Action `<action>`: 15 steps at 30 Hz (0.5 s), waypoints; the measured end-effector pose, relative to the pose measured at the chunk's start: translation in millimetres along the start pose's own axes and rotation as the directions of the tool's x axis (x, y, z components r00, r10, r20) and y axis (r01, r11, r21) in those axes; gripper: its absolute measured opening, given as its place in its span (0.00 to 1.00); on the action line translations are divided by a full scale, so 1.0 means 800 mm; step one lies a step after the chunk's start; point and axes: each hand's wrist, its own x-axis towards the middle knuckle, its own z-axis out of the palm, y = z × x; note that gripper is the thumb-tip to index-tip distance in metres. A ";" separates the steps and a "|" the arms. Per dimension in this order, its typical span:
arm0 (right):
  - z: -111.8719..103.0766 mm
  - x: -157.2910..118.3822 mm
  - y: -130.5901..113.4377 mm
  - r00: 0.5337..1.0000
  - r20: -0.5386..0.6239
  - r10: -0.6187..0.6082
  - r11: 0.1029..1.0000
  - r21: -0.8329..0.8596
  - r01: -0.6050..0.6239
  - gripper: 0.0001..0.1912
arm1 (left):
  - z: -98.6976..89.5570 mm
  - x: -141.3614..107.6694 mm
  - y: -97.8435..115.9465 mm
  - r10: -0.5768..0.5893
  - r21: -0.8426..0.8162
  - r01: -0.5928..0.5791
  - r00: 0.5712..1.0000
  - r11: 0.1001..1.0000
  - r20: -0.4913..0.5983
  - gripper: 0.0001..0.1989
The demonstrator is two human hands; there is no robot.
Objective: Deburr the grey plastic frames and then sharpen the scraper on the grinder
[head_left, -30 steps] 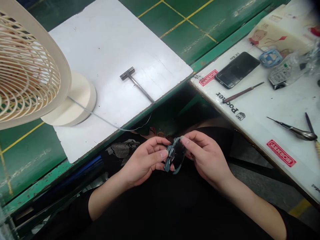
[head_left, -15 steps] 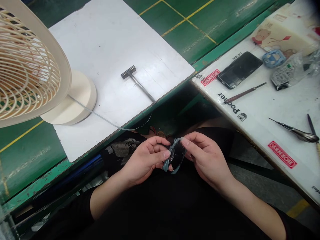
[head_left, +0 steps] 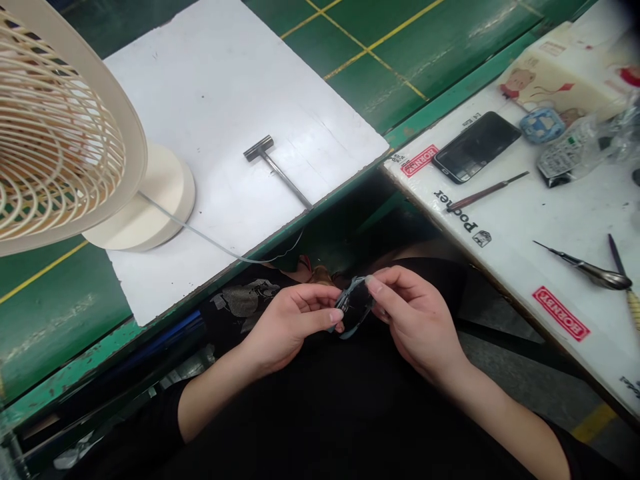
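Both hands hold one small grey-blue part (head_left: 353, 308) over the lap, below the green worktop (head_left: 60, 313) edge — left hand (head_left: 290, 323) fingers pinch it, right hand (head_left: 415, 320) fingers too.

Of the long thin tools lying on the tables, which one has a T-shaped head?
The metal tool on the white board beside the fan. The brown-handled tool and the pointed tool on the right table have plain straight ends.

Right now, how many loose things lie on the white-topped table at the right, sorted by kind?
Slim hand tools: 3 (brown-handled tool, metal pick, dark tool)
Phones: 1 (phone)
Blue trinkets: 1 (blue trinket)
Clear plastic bags: 1 (plastic bag)
Cartoon-printed boxes: 1 (box)
Total: 7
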 end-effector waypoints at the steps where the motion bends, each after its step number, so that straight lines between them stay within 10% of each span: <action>1: 0.000 -0.001 0.001 1.000 0.000 -0.007 1.000 0.001 0.007 0.18 | 0.001 0.000 0.000 0.025 0.006 -0.025 1.000 1.000 -0.012 0.16; 15: 0.003 -0.003 0.010 0.999 0.015 -0.040 0.996 0.082 0.039 0.17 | 0.003 0.005 -0.005 -0.003 -0.047 0.001 0.999 0.999 -0.049 0.19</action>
